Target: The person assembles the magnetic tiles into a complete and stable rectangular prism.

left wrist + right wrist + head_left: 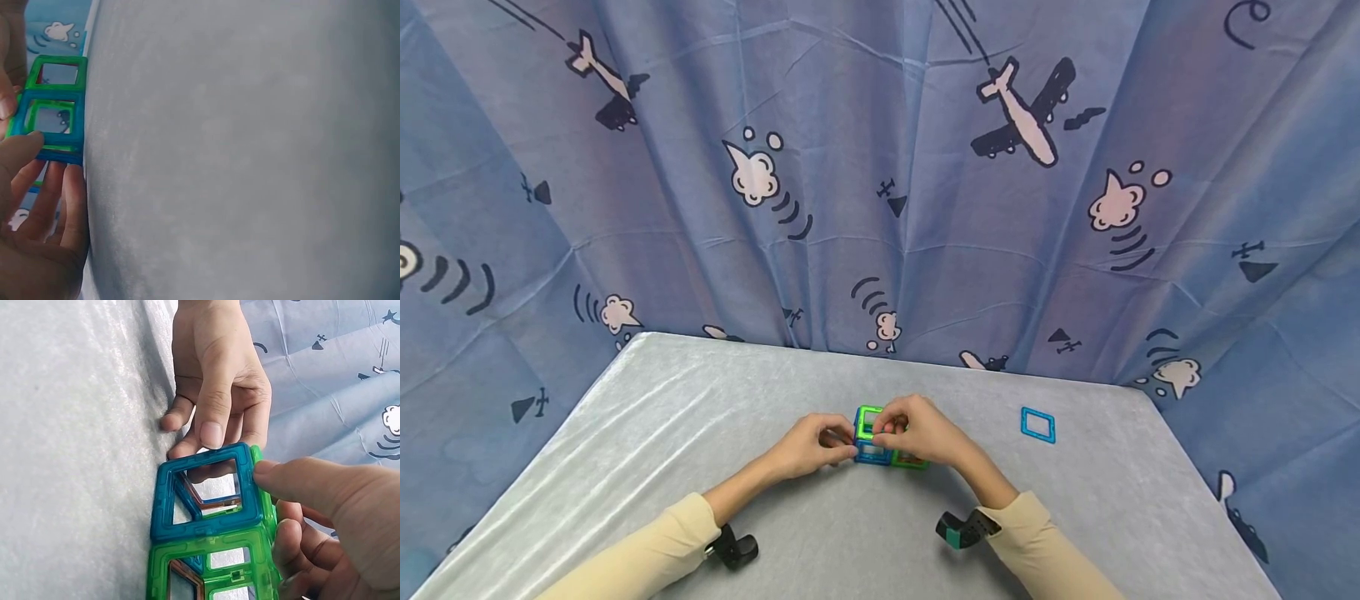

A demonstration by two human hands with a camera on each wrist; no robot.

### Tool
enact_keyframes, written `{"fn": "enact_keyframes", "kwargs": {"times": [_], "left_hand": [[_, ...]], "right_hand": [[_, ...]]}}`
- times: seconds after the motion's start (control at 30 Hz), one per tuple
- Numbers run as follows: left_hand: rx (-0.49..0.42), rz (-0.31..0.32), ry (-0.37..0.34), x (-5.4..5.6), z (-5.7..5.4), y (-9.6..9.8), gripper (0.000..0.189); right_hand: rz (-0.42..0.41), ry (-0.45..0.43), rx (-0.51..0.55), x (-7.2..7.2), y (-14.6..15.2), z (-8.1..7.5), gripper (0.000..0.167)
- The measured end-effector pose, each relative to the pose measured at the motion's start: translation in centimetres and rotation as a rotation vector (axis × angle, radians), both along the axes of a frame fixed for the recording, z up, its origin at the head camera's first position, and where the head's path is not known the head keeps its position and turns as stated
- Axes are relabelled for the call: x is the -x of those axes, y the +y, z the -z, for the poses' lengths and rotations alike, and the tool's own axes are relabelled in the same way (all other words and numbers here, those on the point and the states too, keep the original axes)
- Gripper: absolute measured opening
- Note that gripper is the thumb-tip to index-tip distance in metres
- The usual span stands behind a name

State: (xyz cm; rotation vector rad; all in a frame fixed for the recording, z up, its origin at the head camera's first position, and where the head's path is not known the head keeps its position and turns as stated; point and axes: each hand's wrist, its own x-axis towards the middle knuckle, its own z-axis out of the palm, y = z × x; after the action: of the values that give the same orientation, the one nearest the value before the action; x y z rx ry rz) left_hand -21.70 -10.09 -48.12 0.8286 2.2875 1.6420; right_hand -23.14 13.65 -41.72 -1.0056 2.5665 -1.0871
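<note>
Small square-framed magnetic tiles stand joined on the table. In the head view, a blue magnetic tile [874, 461] forms the front, with a green magnetic tile [861, 425] on top. Another green tile [206, 546] adjoins the blue one, and a brownish frame [199, 587] shows through it. My left hand [811, 446] is at the left end; its thumb [28, 147] touches the blue tile's edge and its fingers extend fairly straight alongside. With thumb and curled fingers, my right hand [921, 429] pinches the top green tile. Part of the far side is hidden.
A loose blue square tile [1038, 425] lies flat on the table, right of the hands. Pale, slightly wrinkled cloth [820, 533] covers the table. A blue curtain [835, 208] with printed planes hangs along the table's back edge and sides.
</note>
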Motion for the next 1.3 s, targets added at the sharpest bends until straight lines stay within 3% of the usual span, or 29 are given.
{"fn": "enact_keyframes", "kwargs": {"times": [0.77,1.1,1.3], "left_hand": [[0.009,-0.007,0.024,0.3,0.1,0.0,0.009],[-0.002,-0.010,0.015,0.1,0.0,0.0,0.010],[0.006,-0.011,0.013,0.0,0.0,-0.1,0.011]], "right_hand": [[-0.038,-0.012,0.024,0.3,0.6,-0.1,0.005],[-0.001,-0.007,0.115,1.0,5.0,0.0,0.016],[0.061,-0.014,0.173,0.7,8.2,0.1,0.016]]}}
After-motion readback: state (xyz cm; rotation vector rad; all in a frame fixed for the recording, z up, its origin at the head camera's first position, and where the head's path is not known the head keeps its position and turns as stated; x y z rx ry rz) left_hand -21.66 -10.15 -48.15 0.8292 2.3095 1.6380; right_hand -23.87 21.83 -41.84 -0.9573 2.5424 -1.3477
